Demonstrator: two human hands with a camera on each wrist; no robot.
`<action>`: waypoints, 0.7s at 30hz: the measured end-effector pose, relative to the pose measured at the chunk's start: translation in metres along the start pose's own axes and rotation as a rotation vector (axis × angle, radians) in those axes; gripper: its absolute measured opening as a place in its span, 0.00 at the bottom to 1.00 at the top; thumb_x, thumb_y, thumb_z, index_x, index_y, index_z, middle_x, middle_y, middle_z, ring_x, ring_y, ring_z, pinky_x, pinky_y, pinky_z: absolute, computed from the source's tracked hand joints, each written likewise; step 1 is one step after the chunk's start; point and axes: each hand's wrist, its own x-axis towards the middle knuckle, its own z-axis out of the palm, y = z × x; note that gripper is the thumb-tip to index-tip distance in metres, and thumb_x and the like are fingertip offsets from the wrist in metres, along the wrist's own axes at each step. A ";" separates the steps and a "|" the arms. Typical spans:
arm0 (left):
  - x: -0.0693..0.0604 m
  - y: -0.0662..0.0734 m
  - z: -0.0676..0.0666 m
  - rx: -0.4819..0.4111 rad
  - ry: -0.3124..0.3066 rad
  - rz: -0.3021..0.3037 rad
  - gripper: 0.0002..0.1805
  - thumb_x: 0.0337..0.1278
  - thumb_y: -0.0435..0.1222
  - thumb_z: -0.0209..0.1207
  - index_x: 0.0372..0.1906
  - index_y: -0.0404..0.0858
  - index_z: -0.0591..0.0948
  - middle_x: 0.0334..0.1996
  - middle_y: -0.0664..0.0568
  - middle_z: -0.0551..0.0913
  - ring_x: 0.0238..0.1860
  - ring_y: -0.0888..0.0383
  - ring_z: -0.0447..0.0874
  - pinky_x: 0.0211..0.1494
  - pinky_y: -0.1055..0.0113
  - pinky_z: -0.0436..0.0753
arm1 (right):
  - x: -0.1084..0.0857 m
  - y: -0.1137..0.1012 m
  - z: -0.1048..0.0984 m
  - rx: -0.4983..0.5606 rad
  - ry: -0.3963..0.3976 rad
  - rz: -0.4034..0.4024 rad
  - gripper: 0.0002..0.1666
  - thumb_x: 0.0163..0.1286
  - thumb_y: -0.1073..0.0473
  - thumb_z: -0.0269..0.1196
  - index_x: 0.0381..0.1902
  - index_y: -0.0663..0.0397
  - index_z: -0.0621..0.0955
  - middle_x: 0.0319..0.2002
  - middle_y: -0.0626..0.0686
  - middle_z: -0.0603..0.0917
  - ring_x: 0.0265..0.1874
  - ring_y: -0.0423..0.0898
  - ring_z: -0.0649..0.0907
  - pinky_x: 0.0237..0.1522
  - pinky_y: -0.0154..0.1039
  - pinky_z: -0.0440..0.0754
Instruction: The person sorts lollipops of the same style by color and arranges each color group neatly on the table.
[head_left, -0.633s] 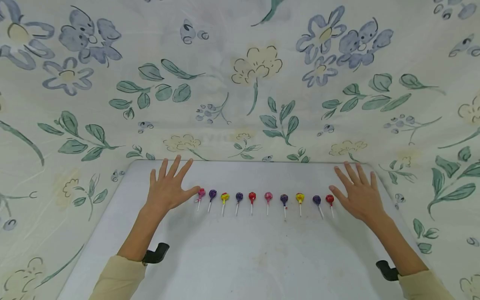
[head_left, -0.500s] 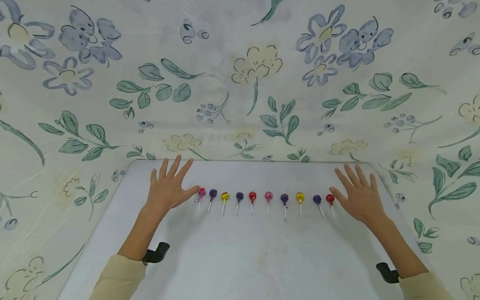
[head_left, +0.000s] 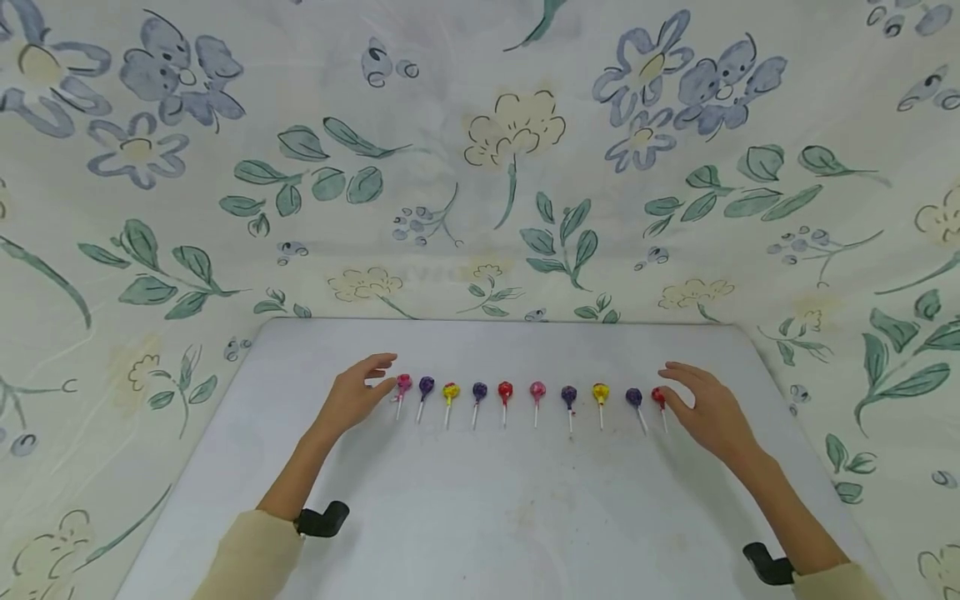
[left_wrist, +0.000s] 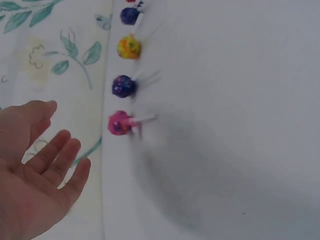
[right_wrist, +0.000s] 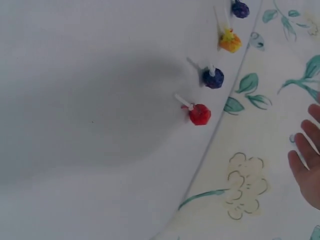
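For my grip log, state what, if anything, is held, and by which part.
Nothing is held: left hand and right hand hover apart from the lollipops.

Off-white floral backdrop (head_left: 450,50): blue flowers (head_left: 701,87), green leaf sprigs (head_left: 585,247), cream blooms (head_left: 513,133). White surface (head_left: 480,517) before it, far corners rounded, faint brownish smudges. Light diffuse, shadows soft.

The left forearm (head_left: 300,467) reaches over the surface (head_left: 495,508) toward its far left corner, the left grip (head_left: 358,395) angled inward with loosely bent fingers and the thumb held apart. The right forearm (head_left: 801,510) slants toward the far right corner, the right grip (head_left: 712,412) also turned inward, fingers relaxed, thumb separated.
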 end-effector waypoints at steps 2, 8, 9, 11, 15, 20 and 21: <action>0.001 -0.009 0.004 -0.091 -0.010 -0.027 0.23 0.68 0.31 0.59 0.65 0.29 0.73 0.59 0.32 0.77 0.59 0.35 0.76 0.59 0.42 0.76 | -0.002 0.000 0.002 0.017 0.012 -0.015 0.17 0.67 0.67 0.65 0.53 0.64 0.82 0.57 0.65 0.80 0.59 0.65 0.76 0.57 0.64 0.74; 0.007 -0.031 0.017 -0.245 -0.066 -0.122 0.24 0.70 0.33 0.59 0.66 0.29 0.72 0.63 0.31 0.73 0.63 0.35 0.72 0.61 0.42 0.75 | -0.003 0.001 0.011 0.063 0.074 -0.088 0.14 0.63 0.69 0.69 0.48 0.64 0.84 0.49 0.62 0.85 0.53 0.62 0.81 0.53 0.59 0.79; 0.008 -0.033 0.020 -0.244 -0.075 -0.134 0.24 0.70 0.33 0.59 0.67 0.29 0.72 0.63 0.32 0.73 0.63 0.36 0.72 0.61 0.42 0.75 | -0.003 0.000 0.012 0.070 0.079 -0.091 0.14 0.63 0.70 0.69 0.48 0.63 0.84 0.48 0.61 0.85 0.52 0.61 0.81 0.52 0.59 0.79; 0.012 -0.038 0.025 -0.241 -0.081 -0.148 0.24 0.69 0.34 0.59 0.67 0.30 0.73 0.64 0.33 0.73 0.64 0.37 0.72 0.62 0.43 0.75 | -0.003 -0.002 0.015 0.086 0.081 -0.091 0.14 0.63 0.70 0.69 0.48 0.63 0.84 0.48 0.61 0.85 0.52 0.61 0.82 0.52 0.58 0.80; 0.017 -0.044 0.033 -0.220 -0.070 -0.164 0.23 0.68 0.33 0.61 0.64 0.31 0.75 0.60 0.33 0.77 0.61 0.38 0.75 0.62 0.44 0.75 | -0.001 -0.009 0.020 0.118 0.059 -0.070 0.16 0.64 0.71 0.68 0.50 0.62 0.83 0.49 0.61 0.85 0.50 0.60 0.82 0.49 0.58 0.82; 0.019 -0.047 0.039 -0.215 -0.048 -0.164 0.20 0.66 0.32 0.62 0.61 0.30 0.77 0.54 0.35 0.81 0.57 0.39 0.78 0.61 0.45 0.75 | 0.005 -0.019 0.027 0.167 0.027 -0.026 0.15 0.66 0.67 0.68 0.51 0.63 0.84 0.49 0.62 0.85 0.47 0.60 0.83 0.48 0.59 0.82; 0.020 -0.048 0.039 -0.216 -0.045 -0.162 0.20 0.66 0.32 0.62 0.60 0.30 0.78 0.53 0.36 0.82 0.56 0.39 0.79 0.61 0.46 0.75 | 0.007 -0.020 0.029 0.174 0.021 -0.019 0.15 0.66 0.67 0.68 0.51 0.62 0.84 0.49 0.61 0.85 0.47 0.60 0.83 0.49 0.59 0.81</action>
